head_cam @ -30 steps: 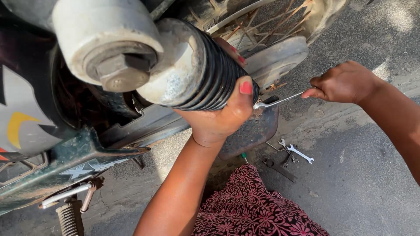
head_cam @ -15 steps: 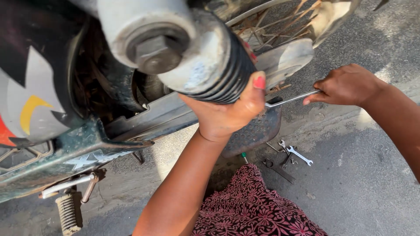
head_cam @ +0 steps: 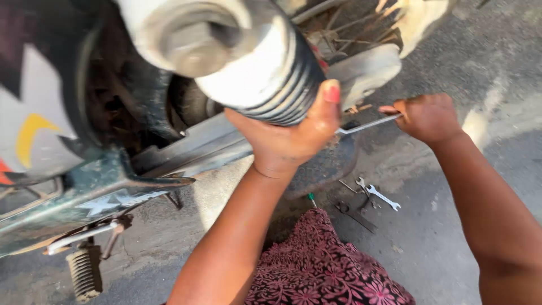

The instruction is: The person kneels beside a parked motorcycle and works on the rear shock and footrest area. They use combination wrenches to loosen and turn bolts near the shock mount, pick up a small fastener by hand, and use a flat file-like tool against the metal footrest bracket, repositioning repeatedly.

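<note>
On the paved ground beside a motorbike, head view, looking down. Left hand [head_cam: 285, 138] reaches up from below and cups the shock absorber [head_cam: 254, 62], a fat cylinder with a pale metal top and a black ribbed sleeve. Palm under the ribbed part, thumb with a pink-painted nail pressed against its right side, fingers wrapped behind and mostly hidden. Hand closed around it, firm contact. The top of the shock absorber is blurred and very near the camera.

Right hand [head_cam: 426, 117] sits to the right, well apart from the left, fist closed around the end of a thin metal rod [head_cam: 367, 124]. The rod runs leftward toward the left hand's thumb; its far end is hidden behind that hand, so I cannot tell what it engages.

Behind the hands: the silver exhaust pipe [head_cam: 361, 73], wheel spokes at the top, dark bodywork with white and yellow markings at left. A grey-green frame part [head_cam: 101, 192] juts out at lower left, with a ribbed footpeg [head_cam: 84, 271] below it.

On the ground between the arms: a small spanner [head_cam: 384, 197], darker tools just beside it, and a screwdriver with a green handle [head_cam: 310, 197]. Patterned maroon cloth [head_cam: 322, 271] fills the bottom middle.
</note>
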